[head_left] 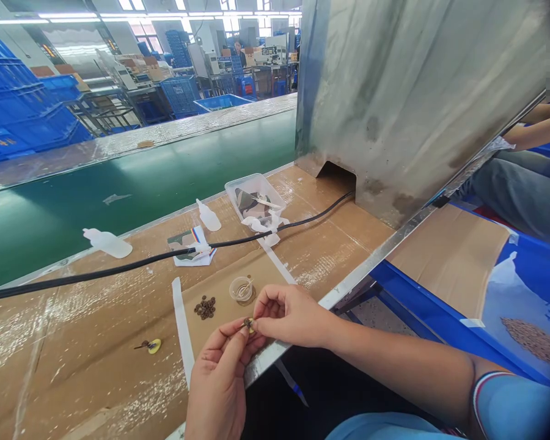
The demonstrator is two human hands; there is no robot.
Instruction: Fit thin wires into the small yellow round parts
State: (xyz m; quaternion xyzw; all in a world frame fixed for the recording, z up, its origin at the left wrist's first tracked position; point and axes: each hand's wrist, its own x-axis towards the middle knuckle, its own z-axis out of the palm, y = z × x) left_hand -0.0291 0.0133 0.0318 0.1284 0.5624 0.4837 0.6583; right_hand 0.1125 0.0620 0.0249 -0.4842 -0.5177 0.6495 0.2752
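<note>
Between the fingertips of my left hand (224, 360) and my right hand (293, 315) is a small yellow-and-dark part (250, 326); both hands pinch it near the table's front edge. The fingers cover much of it, and its exact kind is not clear. A similar part, a yellow disc with a dark stem (154, 346), lies on the brown paper to the left. Just beyond my hands is a pile of small dark rings (205, 308). Beside the pile stands a small clear cup (241, 288) with a thin pale stick in it.
A black cable (142, 261) crosses the bench. Behind it are two white squeeze bottles (107, 243) (209, 216) and a clear tub (231, 189) with camouflage pieces. A metal housing (394, 110) rises at right. Beyond runs a green conveyor belt (183, 162). Another person's arm (538, 133) shows far right.
</note>
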